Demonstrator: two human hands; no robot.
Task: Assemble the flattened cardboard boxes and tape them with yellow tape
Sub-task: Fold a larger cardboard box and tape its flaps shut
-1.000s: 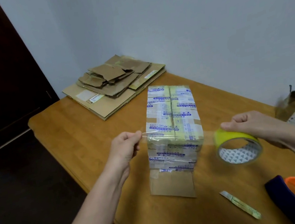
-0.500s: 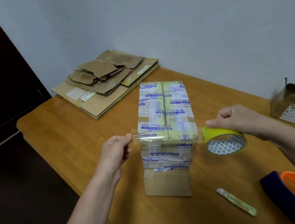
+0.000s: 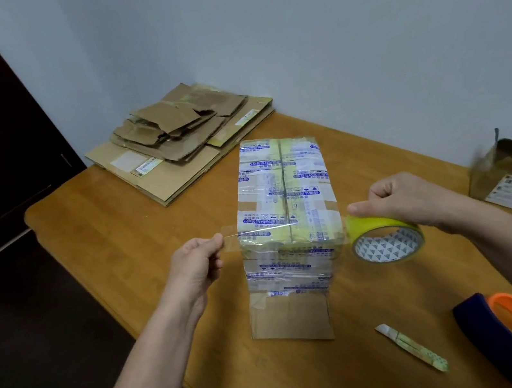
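- Bench (image 3: 126, 236): honey-brown wood with visible grain, smooth, low satin sheen.
- Box (image 3: 284, 209): brown cardboard, matt where bare near the base. The upper part is wrapped in glossy, wrinkled, reflective tape printed blue on pale yellow.
- Tape roll (image 3: 381, 223): yellow film with a glossy outer face; white card core printed with grey triangles.
- Tape strip (image 3: 230, 232): thin, translucent, shiny film.
- Flattened boxes (image 3: 169, 130): matt brown cardboard with rough torn edges and white paper labels.
- Knife (image 3: 412, 347): pale patterned body, material unclear; dull grey tip.
- Second roll (image 3: 494, 333): dark blue, matt, with a smooth orange core that looks like plastic.
- Wall (image 3: 289, 35): matt paint.

Dim, even light; soft focus, wide-angle edge distortion.
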